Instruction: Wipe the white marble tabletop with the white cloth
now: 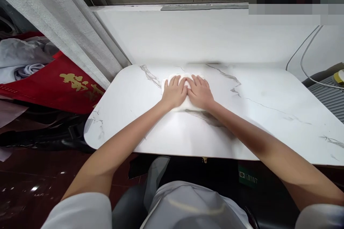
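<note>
A small white folded cloth (185, 106) lies on the white marble-patterned table (258, 82), close to its middle. Flat on the cloth's left half rests my left hand (174, 93), fingers stretched forward and a little spread. My right hand (200, 93) lies the same way on the right half, its thumb side close against the left hand. Both hands are open, palms down, and cover much of the cloth. Its edges show around the fingertips and below the wrists.
Left of the table hang a pale curtain (67, 18) and a red bag (53, 82) with gold characters, grey-white fabric in it. A white wall backs the table. At right are a cable (302, 57) and a grey ribbed object (329, 91).
</note>
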The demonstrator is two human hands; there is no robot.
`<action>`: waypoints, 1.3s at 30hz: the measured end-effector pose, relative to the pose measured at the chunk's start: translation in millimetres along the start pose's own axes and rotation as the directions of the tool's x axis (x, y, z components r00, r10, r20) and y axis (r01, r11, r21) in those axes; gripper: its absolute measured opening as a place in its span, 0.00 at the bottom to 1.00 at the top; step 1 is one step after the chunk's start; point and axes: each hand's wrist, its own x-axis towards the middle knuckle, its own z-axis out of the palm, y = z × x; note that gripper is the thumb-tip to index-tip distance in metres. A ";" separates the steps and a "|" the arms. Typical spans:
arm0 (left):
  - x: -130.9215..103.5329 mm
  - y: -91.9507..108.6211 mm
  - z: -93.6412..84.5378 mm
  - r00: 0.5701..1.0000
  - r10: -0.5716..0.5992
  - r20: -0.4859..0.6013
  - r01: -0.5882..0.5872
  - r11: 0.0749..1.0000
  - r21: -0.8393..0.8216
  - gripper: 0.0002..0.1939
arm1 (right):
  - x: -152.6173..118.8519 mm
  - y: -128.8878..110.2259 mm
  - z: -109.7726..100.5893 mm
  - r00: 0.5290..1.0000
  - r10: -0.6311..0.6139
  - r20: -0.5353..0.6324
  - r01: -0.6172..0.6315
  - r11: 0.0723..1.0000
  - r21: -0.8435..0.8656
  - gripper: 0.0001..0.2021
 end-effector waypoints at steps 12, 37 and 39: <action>-145.5 -8.6 -18.0 0.994 0.108 0.008 -0.108 0.994 -0.023 0.27 | -129.0 -66.1 -3.8 0.983 -0.185 -0.009 0.186 0.982 0.045 0.30; 50.7 -159.0 -21.6 0.987 -0.093 -0.134 0.070 0.983 -0.171 0.23 | 113.5 -103.7 33.6 0.990 -0.138 0.013 0.137 0.986 0.095 0.29; 57.6 -164.3 -21.3 0.984 -0.108 -0.141 0.082 0.981 -0.177 0.23 | 123.8 -103.2 35.0 0.989 -0.148 0.005 0.147 0.984 0.096 0.29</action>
